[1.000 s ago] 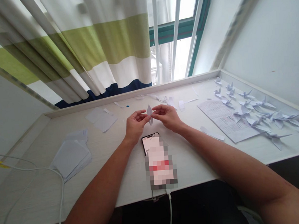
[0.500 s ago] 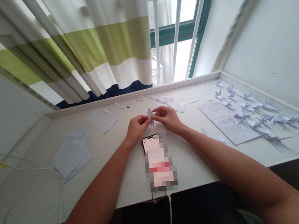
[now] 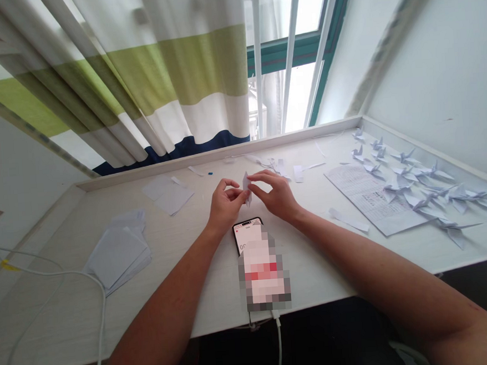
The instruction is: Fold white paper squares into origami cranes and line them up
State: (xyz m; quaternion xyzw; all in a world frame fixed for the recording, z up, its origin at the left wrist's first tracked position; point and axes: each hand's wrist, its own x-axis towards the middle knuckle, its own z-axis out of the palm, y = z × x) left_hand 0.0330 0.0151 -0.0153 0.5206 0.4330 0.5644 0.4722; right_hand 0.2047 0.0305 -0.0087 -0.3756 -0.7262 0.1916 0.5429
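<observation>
Since half a second ago, the right hand's (image 3: 275,194) thumb and forefinger have spread, and the folded paper (image 3: 246,187) shows narrower. It sits just beyond the far end of the phone (image 3: 261,267), between both hands, long axis running roughly in line with the phone's length. Left hand (image 3: 224,203) pinches its lower part, thumb closed on it; right fingertips meet its right side, partly open, grip unclear. Two zeros show on the phone, the rest pixelated; writing on the printed sheet (image 3: 364,204), right of the phone, is unreadable.
</observation>
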